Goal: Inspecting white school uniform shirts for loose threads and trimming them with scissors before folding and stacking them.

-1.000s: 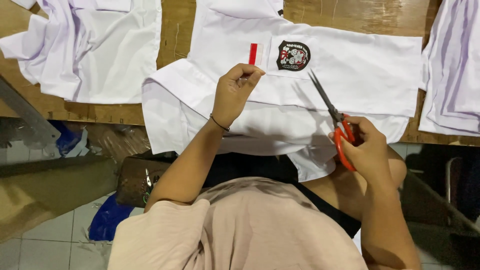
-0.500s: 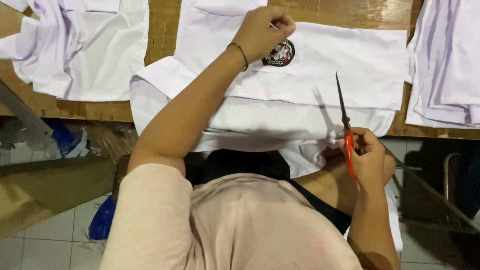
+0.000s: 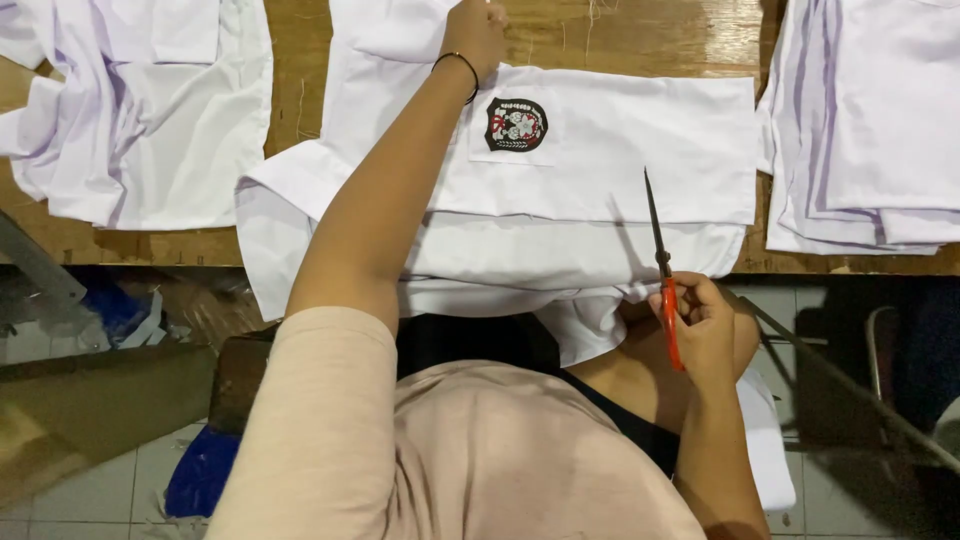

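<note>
Now the left hand (image 3: 478, 32) is stretched far forward, fingers closed on the upper edge of the white shirt (image 3: 600, 150) on the wooden table (image 3: 620, 35); one second ago it rested nearer, beside the embroidered badge (image 3: 516, 124), which is now uncovered. The right hand (image 3: 705, 335) has drawn back to the table's near edge, clamped around the red-handled scissors (image 3: 662, 270), whose closed blades point away over the shirt.

The left hand (image 3: 478, 35) reaches across the folded white shirt (image 3: 620, 150) toward the counter's (image 3: 640, 35) far edge, touching the fabric above a dark badge (image 3: 516, 125). The right hand (image 3: 705, 335) grips red-handled scissors (image 3: 661, 270) at the near edge, blades closed, pointing away.
</note>
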